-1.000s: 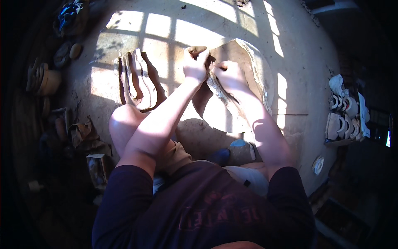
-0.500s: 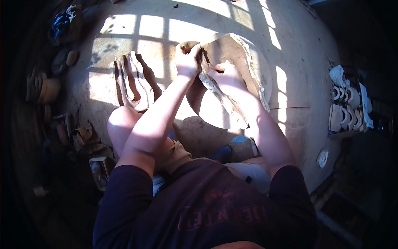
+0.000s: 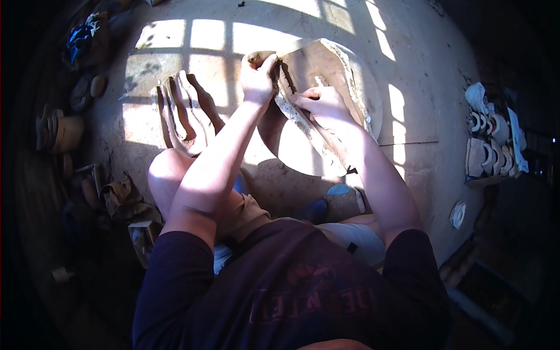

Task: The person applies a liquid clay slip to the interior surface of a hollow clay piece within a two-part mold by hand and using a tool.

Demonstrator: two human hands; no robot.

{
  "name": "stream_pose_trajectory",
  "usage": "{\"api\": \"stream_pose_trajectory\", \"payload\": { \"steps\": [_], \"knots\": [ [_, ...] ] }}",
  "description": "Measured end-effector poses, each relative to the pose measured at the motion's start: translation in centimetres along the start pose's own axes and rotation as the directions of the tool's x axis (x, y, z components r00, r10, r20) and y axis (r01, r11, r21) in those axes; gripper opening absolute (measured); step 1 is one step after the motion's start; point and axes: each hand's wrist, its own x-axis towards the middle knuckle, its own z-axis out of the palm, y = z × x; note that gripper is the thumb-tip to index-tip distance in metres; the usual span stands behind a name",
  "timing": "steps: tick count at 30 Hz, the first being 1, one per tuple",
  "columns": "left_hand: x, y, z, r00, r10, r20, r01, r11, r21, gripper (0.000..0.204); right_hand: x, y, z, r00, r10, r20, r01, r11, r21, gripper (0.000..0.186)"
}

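A large hollow piece with rough, pale, curving walls (image 3: 300, 125), looking like clay or plaster, stands on a round pale board (image 3: 370, 93) in front of me. My left hand (image 3: 258, 80) is closed around the upper end of its left wall, thumb on top. Inside the hollow, my right hand (image 3: 329, 105) has its fingers pinched together against that wall's inner side. A small pale tip shows above the right knuckles; whether it belongs to a held tool is unclear.
Wavy brown slabs (image 3: 185, 119) stand on the sunlit floor left of my left forearm. At the far right is a crate of curved pale pieces (image 3: 490, 157). A round pot (image 3: 69, 131), a crumpled brown cloth (image 3: 122, 198) and a small box (image 3: 142, 236) line the left side.
My right hand has shifted slightly and its fingers bear on the wall from a changed angle. My left hand keeps its grip. The whole view has moved a little.
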Motion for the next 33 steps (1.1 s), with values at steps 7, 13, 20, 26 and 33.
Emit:
{"api": "stream_pose_trajectory", "payload": {
  "steps": [7,13,20,26,33],
  "knots": [
    [-0.2,-0.2,0.5,0.999,-0.019,0.028,0.02,0.999,-0.03,0.034,1.3,5.4,1.0,0.874,-0.407,-0.266,0.326,0.897,-0.298,0.034],
    [-0.1,0.3,0.8,0.998,-0.044,0.04,0.043,0.999,0.021,0.031,-0.3,3.9,0.0,0.993,-0.031,-0.114,0.032,0.999,0.013,0.037],
    [0.5,-0.2,-0.3,1.0,-0.008,0.021,0.008,1.0,0.023,0.034,-1.3,3.7,-0.6,0.999,0.042,-0.012,-0.041,0.998,0.052,0.038],
    [0.3,0.4,0.4,0.999,-0.023,0.025,0.021,0.998,0.053,0.024,-2.9,4.8,-0.3,0.994,-0.028,-0.11,0.007,0.984,-0.179,0.04],
    [0.6,0.0,0.7,0.999,-0.03,0.029,0.029,0.998,0.052,0.029,-1.6,5.2,-2.3,0.996,0.082,0.021,-0.08,0.995,-0.06,0.03]
  ]
}}
